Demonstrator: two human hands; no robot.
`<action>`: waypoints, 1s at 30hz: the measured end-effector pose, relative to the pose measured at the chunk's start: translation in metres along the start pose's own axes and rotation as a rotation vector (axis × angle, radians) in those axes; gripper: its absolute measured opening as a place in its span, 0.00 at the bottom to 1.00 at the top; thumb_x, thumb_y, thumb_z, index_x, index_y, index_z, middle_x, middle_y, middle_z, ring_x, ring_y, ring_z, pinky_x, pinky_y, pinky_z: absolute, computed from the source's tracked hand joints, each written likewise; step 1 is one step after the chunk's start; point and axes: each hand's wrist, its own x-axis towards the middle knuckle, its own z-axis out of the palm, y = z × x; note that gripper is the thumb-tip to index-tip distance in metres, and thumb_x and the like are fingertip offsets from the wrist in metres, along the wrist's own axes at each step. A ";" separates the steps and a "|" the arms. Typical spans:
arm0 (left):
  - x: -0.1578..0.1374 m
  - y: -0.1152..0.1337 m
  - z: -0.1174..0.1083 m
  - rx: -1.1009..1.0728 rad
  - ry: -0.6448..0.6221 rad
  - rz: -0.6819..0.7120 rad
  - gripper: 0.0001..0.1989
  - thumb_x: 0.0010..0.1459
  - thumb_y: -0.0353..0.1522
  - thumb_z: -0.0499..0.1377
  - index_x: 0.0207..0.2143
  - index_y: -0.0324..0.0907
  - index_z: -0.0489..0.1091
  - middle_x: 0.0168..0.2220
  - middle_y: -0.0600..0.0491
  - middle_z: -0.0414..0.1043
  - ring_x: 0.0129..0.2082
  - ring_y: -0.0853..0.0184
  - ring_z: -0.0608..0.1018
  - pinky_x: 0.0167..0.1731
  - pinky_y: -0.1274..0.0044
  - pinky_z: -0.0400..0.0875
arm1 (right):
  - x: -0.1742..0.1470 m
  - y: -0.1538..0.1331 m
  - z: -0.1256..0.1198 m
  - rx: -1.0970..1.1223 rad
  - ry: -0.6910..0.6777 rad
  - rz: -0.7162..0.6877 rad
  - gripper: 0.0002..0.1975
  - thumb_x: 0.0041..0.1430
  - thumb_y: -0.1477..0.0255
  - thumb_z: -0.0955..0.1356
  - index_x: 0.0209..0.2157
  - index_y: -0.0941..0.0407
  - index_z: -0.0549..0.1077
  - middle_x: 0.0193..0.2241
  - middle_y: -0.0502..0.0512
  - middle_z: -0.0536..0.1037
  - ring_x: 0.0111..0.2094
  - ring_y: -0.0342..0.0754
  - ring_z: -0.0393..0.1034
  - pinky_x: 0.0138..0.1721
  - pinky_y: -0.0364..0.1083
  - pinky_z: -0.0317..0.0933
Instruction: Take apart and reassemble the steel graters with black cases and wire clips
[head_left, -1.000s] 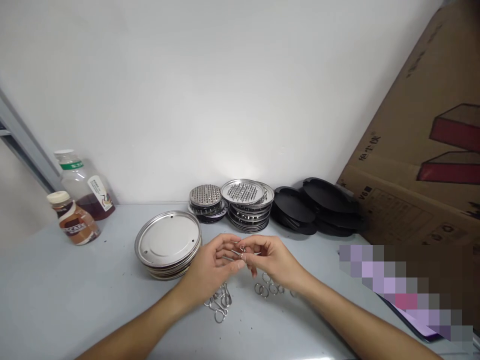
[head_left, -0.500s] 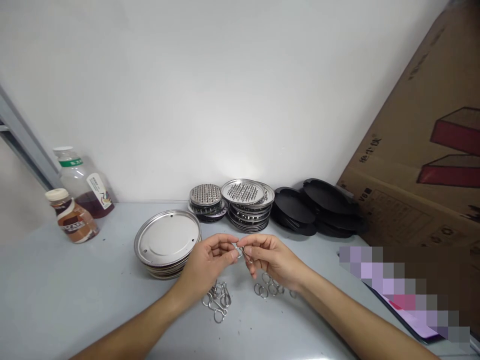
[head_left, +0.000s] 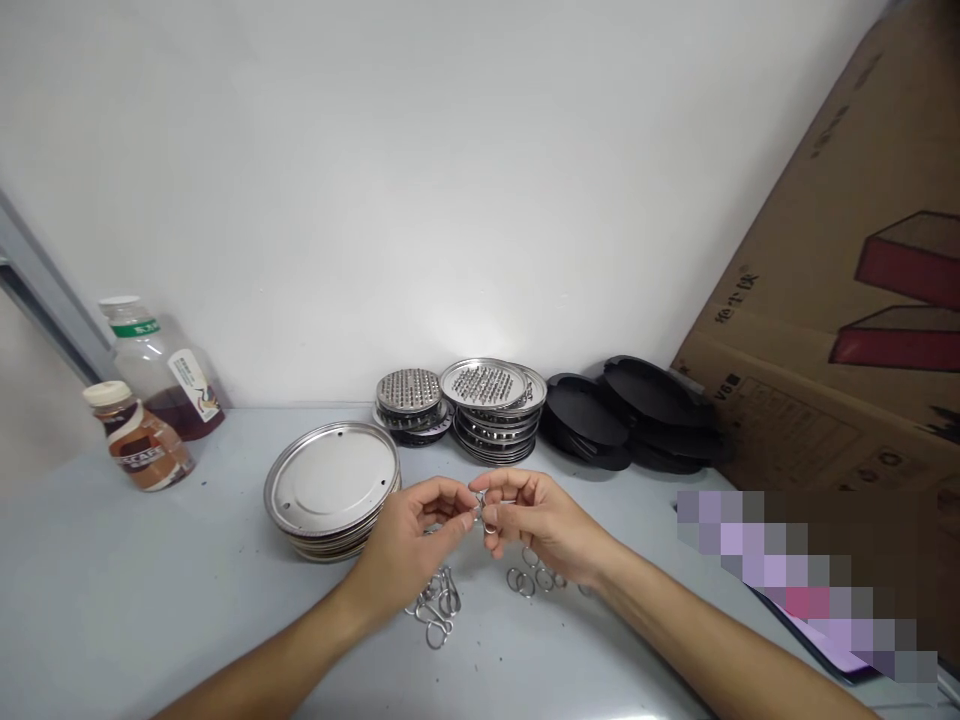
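In front of me my left hand [head_left: 412, 535] and my right hand [head_left: 546, 522] meet fingertip to fingertip, just above the table. Thumb and forefinger of the left pinch a small metal ring [head_left: 477, 514], mostly covered by the fingers. A thin bent wire hook [head_left: 489, 529] is held in the closed fingers of the right. The two metal pieces touch or overlap; whether they are linked I cannot tell. Below the left hand lies a small heap of looped wire hooks [head_left: 436, 606]. Several loose metal rings [head_left: 520, 583] lie under the right hand.
Left of my hands is a stack of round metal plates [head_left: 330, 480]. Round grater discs [head_left: 487, 385] and black round trays [head_left: 589, 412] stand along the wall. Two bottles [head_left: 150, 455] are at far left, a cardboard box [head_left: 795, 400] at right.
The ring and hook have shifted slightly between my fingertips, and the hook hangs more upright in the right hand. The whole view has moved a little.
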 end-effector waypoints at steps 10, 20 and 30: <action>-0.001 -0.001 -0.005 -0.232 -0.165 -0.075 0.09 0.52 0.28 0.65 0.37 0.41 0.71 0.31 0.57 0.67 0.33 0.72 0.68 0.34 0.81 0.64 | 0.000 -0.006 0.001 0.139 0.004 0.037 0.12 0.48 0.73 0.77 0.35 0.60 0.77 0.25 0.51 0.78 0.24 0.42 0.74 0.27 0.41 0.69; 0.007 0.001 -0.012 -0.572 -0.083 -0.272 0.06 0.55 0.31 0.66 0.36 0.38 0.74 0.29 0.55 0.68 0.30 0.73 0.71 0.36 0.80 0.67 | -0.007 -0.006 0.006 -0.278 0.047 -0.154 0.12 0.55 0.64 0.73 0.32 0.61 0.80 0.23 0.53 0.78 0.21 0.43 0.73 0.25 0.42 0.67; 0.005 -0.005 -0.002 0.091 0.056 -0.020 0.07 0.56 0.34 0.64 0.30 0.40 0.71 0.30 0.55 0.71 0.30 0.70 0.73 0.32 0.79 0.69 | -0.001 -0.003 0.001 -0.098 0.076 -0.130 0.13 0.53 0.67 0.75 0.40 0.57 0.81 0.26 0.53 0.78 0.25 0.44 0.75 0.28 0.44 0.71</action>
